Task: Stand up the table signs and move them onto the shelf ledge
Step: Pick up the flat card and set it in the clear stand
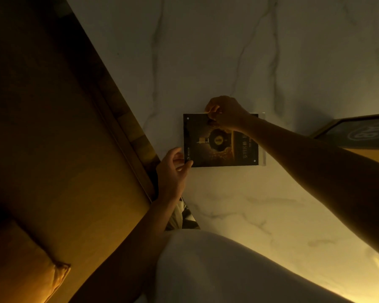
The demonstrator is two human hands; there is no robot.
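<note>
A dark table sign (239, 153) in a clear acrylic holder lies flat on the white marble table (228, 62), with gold artwork and pale lettering on its face. My right hand (224, 112) pinches the sign's far edge near its left corner. My left hand (173, 171) holds the near left corner with thumb and fingers. A second sign (359, 133), dark with a gold frame and a round white logo, lies at the right edge of the view.
A brown upholstered bench (53, 138) with a wooden edge runs along the table's left side. A cushion (31, 270) lies at the lower left. My white-clothed torso (228, 270) fills the bottom centre. The light is dim and warm.
</note>
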